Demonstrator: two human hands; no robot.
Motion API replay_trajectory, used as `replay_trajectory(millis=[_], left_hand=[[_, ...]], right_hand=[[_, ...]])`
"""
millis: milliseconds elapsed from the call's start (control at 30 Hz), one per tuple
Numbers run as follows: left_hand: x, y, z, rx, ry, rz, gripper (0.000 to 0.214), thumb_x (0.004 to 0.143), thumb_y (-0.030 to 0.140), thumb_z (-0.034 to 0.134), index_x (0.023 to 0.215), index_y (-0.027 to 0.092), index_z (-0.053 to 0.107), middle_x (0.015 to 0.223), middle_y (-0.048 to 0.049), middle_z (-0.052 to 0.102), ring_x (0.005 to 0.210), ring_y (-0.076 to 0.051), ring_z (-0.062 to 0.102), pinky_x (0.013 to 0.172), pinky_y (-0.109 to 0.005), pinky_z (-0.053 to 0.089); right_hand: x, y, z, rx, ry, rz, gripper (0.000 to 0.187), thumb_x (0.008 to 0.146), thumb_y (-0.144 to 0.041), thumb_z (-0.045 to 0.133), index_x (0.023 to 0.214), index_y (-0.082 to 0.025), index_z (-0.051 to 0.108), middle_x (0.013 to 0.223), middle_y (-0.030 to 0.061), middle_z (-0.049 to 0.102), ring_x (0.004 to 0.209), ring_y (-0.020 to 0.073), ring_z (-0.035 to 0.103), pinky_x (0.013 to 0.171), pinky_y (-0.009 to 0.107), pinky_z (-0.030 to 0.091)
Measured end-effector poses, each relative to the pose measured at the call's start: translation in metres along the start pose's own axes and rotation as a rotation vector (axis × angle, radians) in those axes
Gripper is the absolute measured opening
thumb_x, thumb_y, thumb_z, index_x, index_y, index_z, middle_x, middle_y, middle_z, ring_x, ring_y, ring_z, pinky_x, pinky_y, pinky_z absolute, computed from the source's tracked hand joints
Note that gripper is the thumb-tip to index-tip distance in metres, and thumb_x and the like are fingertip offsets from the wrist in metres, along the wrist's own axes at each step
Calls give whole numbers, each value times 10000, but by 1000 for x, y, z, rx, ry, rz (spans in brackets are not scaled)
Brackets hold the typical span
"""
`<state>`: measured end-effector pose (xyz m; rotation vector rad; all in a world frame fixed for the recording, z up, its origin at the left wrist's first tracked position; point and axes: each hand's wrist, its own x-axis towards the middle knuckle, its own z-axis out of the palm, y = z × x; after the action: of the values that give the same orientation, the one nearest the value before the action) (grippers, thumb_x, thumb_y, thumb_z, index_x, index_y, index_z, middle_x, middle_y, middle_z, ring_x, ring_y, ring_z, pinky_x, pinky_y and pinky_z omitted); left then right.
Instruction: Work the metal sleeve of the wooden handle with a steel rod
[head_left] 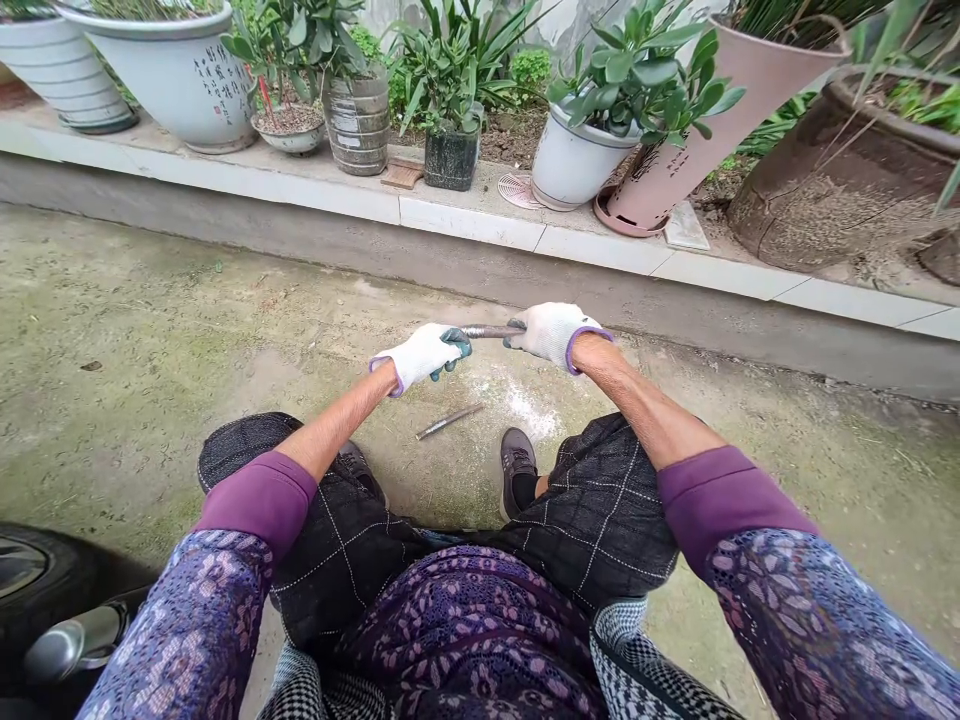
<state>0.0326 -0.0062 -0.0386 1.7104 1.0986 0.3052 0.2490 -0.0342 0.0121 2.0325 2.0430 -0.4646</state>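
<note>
Both my hands wear white work gloves with dark grey-green palms and purple cuffs. Between them a metal rod (489, 331) runs roughly level above the ground, its left part looking ridged or threaded. My left hand (431, 355) is closed around the rod's left end, which the glove hides. Around the right end my right hand (553, 334) is closed, palm turned down. A second metal rod (448, 422) lies on the concrete below, between my feet and nearer the left hand. White powder (529, 405) is scattered on the ground beneath the right hand.
Ahead runs a low tiled ledge (465, 222) bearing several potted plants, among them a white pot (574, 160) and a pink tall pot (675, 150). My shoe (517, 460) is on the concrete ground. At lower left stands a vehicle's wheel (52, 570).
</note>
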Motion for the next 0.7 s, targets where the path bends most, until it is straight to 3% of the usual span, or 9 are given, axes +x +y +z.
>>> replay_trajectory(millis=[233,367,533,700], left_hand=[[-9,13,-2,-84,79,1,112,795,183,593,875,144,662,576,36,497,470,-71,446,379,-162,378],[-11,11,-3,-193,81,12,123,804,198,592,884,147,670,576,37,506,484,-73,458,391,-161,389],[-4,2,-8,-322,26,69,222,808,146,549,983,122,683,675,-1,603,480,-72,491,408,-177,420],[6,0,-21,-231,43,67,192,791,182,590,925,111,708,674,-11,617,494,-71,503,436,-171,430]], right_hand=[[7,-7,0,-26,175,-25,450,856,-542,496,1165,-282,695,1015,75,733,881,249,664,700,307,459],[12,-6,1,225,223,-36,393,828,-520,559,1010,-209,717,772,38,662,661,165,570,579,267,401],[-2,-5,-6,815,84,-60,409,793,-493,646,1017,-154,697,570,-54,439,443,70,342,394,221,295],[-20,0,-15,914,-189,-225,525,746,-499,714,1132,-142,703,556,-65,440,415,59,333,346,204,280]])
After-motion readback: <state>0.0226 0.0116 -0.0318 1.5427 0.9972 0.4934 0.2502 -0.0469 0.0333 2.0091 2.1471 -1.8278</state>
